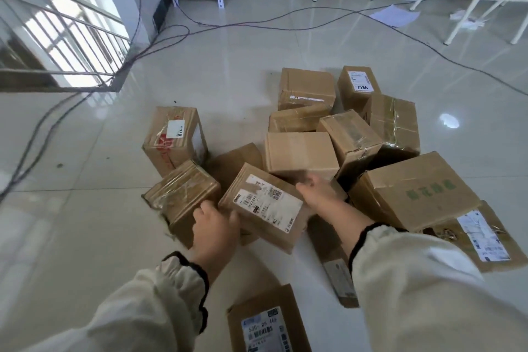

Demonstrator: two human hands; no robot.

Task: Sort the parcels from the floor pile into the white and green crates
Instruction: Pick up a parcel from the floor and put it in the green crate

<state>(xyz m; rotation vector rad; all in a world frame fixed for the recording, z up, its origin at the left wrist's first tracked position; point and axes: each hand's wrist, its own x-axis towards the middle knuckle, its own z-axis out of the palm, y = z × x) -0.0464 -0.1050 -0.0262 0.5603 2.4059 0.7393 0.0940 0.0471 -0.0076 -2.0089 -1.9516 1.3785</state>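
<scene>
Parcels (300, 154) of brown cardboard lie heaped on the tiled floor (85, 208), filling the centre and right of the frame. We count fourteen, a figure made approximate by overlaps. Among them are a large parcel (414, 188) with green print at the right and a flat parcel (268, 323) lying apart at the bottom edge. Six show a white label on a visible face.

Two hands reach in from the bottom of the frame. Both hold one labelled parcel (263, 206), which sits tilted at the near edge of the heap, just below centre. The left hand (214, 226) grips its lower left edge with curled fingers. The right hand (317, 191), blurred, clasps its upper right corner.

No white crate and no green crate is in view, so we count none of either. We therefore cannot tell how many parcels are already sorted. Judging by the size of the heap, we take most of the work to lie ahead, with this parcel as the one in hand. One sheet of paper (394, 16) lies on the floor at the upper right.
</scene>
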